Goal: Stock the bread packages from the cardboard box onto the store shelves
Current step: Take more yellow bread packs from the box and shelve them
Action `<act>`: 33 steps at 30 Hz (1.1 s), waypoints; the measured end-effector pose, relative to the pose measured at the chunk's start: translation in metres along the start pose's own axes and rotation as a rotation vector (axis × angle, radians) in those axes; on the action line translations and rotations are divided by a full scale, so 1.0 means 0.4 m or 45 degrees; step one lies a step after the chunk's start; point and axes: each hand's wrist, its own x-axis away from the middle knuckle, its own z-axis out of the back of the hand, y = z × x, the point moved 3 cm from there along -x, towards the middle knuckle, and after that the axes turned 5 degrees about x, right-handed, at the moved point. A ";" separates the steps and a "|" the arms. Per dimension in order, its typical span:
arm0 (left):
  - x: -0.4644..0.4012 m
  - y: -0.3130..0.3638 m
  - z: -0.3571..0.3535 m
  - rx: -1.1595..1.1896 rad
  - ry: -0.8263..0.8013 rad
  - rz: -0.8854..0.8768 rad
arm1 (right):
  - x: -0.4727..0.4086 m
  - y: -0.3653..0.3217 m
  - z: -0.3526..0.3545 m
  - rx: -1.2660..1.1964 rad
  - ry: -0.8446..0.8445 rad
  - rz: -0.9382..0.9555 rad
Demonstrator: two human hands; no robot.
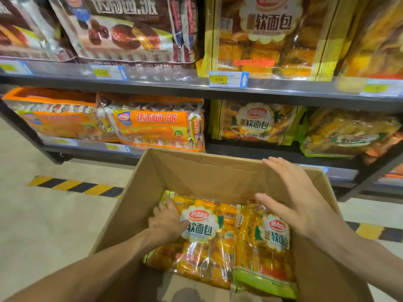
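Observation:
An open cardboard box [196,171] stands on the floor in front of the shelves. Two clear bread packages with yellow-green edges lie in it: one on the left [202,240], one on the right [268,253]. My left hand [168,221] reaches down into the box and lies on the left edge of the left package, fingers curled at its side. My right hand [298,197] hovers over the box's right part, fingers spread, thumb near the top of the right package. Same bread packages stand on the upper shelf [268,38] and the lower shelf [255,123].
Dark metal shelves [152,83] carry price tags [227,79]. Brown pie bags [122,29] fill the upper left, orange pie bags [157,127] the lower left. Yellow-black hazard tape [74,186] runs along the pale floor left of the box.

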 end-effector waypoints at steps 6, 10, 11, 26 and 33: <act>-0.052 -0.005 0.003 0.367 0.114 0.296 | 0.013 0.019 -0.032 -0.039 -0.050 0.005; -0.084 -0.016 0.014 0.643 0.014 0.375 | 0.020 0.018 -0.038 -0.086 -0.088 -0.028; -0.088 -0.015 0.018 0.669 -0.017 0.386 | 0.020 0.018 -0.039 -0.100 -0.094 -0.044; 0.010 -0.029 0.023 1.057 -0.204 0.092 | 0.046 0.038 -0.074 -0.199 -0.184 -0.128; 0.094 -0.012 0.089 1.105 -0.174 -0.089 | 0.045 0.035 -0.072 -0.179 -0.173 -0.149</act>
